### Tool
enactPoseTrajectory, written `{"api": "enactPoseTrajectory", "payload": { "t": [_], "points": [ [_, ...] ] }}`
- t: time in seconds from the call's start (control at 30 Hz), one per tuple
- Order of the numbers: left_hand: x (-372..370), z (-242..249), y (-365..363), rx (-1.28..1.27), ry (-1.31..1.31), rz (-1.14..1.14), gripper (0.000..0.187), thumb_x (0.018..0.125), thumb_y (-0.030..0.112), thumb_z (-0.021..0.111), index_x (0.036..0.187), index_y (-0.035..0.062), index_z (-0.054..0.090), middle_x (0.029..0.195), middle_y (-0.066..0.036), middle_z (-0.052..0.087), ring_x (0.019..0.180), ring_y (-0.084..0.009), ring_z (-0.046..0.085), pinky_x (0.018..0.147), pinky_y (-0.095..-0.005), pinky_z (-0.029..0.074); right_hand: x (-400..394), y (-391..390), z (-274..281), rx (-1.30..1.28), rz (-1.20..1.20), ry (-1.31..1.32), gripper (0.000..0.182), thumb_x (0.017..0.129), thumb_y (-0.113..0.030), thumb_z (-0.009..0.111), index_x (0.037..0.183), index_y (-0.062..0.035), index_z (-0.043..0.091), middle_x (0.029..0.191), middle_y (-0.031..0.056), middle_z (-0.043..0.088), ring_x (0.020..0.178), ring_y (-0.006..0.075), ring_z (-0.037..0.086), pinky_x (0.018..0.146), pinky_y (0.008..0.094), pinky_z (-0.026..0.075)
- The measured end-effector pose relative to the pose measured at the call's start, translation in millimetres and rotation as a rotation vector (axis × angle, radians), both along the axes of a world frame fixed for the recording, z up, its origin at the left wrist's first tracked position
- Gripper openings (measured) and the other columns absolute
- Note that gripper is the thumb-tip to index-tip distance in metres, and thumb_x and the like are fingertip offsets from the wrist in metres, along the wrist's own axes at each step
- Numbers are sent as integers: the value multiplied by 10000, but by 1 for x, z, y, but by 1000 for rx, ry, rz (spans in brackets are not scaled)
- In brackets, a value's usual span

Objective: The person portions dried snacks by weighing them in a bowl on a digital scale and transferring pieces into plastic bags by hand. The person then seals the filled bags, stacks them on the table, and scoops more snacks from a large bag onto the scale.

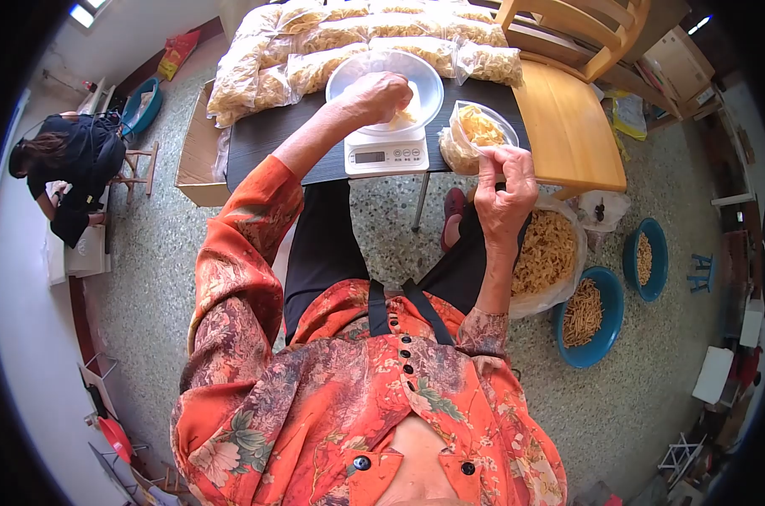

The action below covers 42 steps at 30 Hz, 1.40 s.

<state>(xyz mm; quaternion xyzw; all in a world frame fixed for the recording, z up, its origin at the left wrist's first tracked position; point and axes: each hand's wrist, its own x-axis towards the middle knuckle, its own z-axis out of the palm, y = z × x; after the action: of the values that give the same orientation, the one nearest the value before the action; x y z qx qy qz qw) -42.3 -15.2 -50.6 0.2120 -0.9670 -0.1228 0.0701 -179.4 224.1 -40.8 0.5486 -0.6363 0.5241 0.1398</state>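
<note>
A clear plastic bowl (430, 74) sits on a white kitchen scale (403, 157) near the table's front edge. My left hand (375, 98) reaches into the bowl with curled fingers, closed on pale dried slices (411, 110); its fingertips are partly hidden. To the right of the scale stands an open clear plastic bag (460, 152) of yellowish dried slices, some of them heaped at its mouth. My right hand (507, 184) pinches the near rim of this bag between thumb and fingers.
Several filled clear bags (323, 67) are stacked along the dark table (315, 160). A wooden chair (568, 126) adjoins it. On the floor at right are a large lined container of dried slices (549, 253) and two blue basins (616, 325). Another person (79, 164) sits at far left.
</note>
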Motion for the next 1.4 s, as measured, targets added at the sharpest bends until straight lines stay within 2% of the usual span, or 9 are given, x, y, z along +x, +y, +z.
{"api": "enactPoseTrajectory", "payload": {
  "t": [0.27, 0.37, 0.43, 0.57, 0.63, 0.77, 0.9, 1.0, 1.4],
  "points": [
    [4, 7, -11, 78, 67, 15, 132, 680, -37, 689, 775, 48, 719, 760, -107, 705, 724, -254, 687, 688, -362, 543, -1, -1, 0, 4, 2, 2, 106, 819, 15, 738, 894, -28, 677, 902, 101, 645, 779, 232, 653, 698, 331, 554],
    [17, 16, -17, 308, 144, 136, 125, 707, 2, 721, 826, 39, 736, 758, -75, 715, 695, -159, 689, 670, -297, 557, -1, 0, 0, 8, 3, -2, 104, 819, 16, 737, 890, -27, 675, 900, 102, 645, 778, 233, 652, 696, 333, 553],
    [23, 20, -25, 736, 312, 143, 142, 746, 55, 764, 881, 20, 741, 782, -52, 715, 718, -115, 693, 686, -260, 571, -1, -1, -1, 10, 6, 0, 104, 818, 17, 736, 888, -26, 673, 898, 101, 644, 779, 232, 651, 697, 333, 552],
    [29, 33, -28, 950, 474, 82, 159, 785, 78, 770, 920, 2, 731, 829, -59, 719, 745, -128, 701, 707, -257, 588, 0, -3, -3, 4, 10, -4, 105, 811, 21, 736, 882, -26, 674, 884, 104, 642, 791, 251, 651, 713, 350, 548],
    [24, 46, -18, 914, 478, 71, 145, 795, 90, 759, 913, 11, 733, 835, -63, 723, 750, -123, 703, 711, -262, 590, -1, -4, -3, 1, -1, 4, 106, 808, 22, 736, 879, -26, 674, 878, 106, 642, 795, 260, 651, 719, 357, 547],
    [-2, 80, 25, 199, 426, -32, 121, 820, 131, 718, 894, 35, 727, 806, -61, 711, 751, -143, 675, 704, -309, 567, 1, -5, -2, 6, -2, -3, 118, 793, 25, 740, 877, -27, 676, 869, 107, 641, 802, 276, 654, 729, 368, 548],
    [-32, 88, 62, -4, 508, -85, 59, 829, 70, 649, 857, 43, 692, 880, -104, 680, 792, -296, 674, 728, -383, 545, 1, -6, -1, 0, 8, -21, 124, 792, 24, 738, 885, -33, 678, 867, 108, 638, 809, 282, 659, 739, 384, 552],
    [-42, 83, 82, -131, 470, -157, 28, 841, 54, 642, 855, 39, 662, 914, -118, 631, 886, -322, 658, 771, -429, 532, 0, -5, -3, 11, 15, -43, 122, 795, 26, 727, 888, -34, 677, 873, 114, 637, 813, 290, 659, 739, 387, 552],
    [-41, 79, 90, 91, 458, -197, 149, 769, 44, 714, 917, 27, 704, 955, -115, 662, 888, -310, 676, 808, -395, 536, -4, -2, -5, 14, -7, -70, 112, 798, 20, 725, 883, -34, 674, 878, 117, 637, 822, 300, 658, 739, 388, 549]
  ]
}}
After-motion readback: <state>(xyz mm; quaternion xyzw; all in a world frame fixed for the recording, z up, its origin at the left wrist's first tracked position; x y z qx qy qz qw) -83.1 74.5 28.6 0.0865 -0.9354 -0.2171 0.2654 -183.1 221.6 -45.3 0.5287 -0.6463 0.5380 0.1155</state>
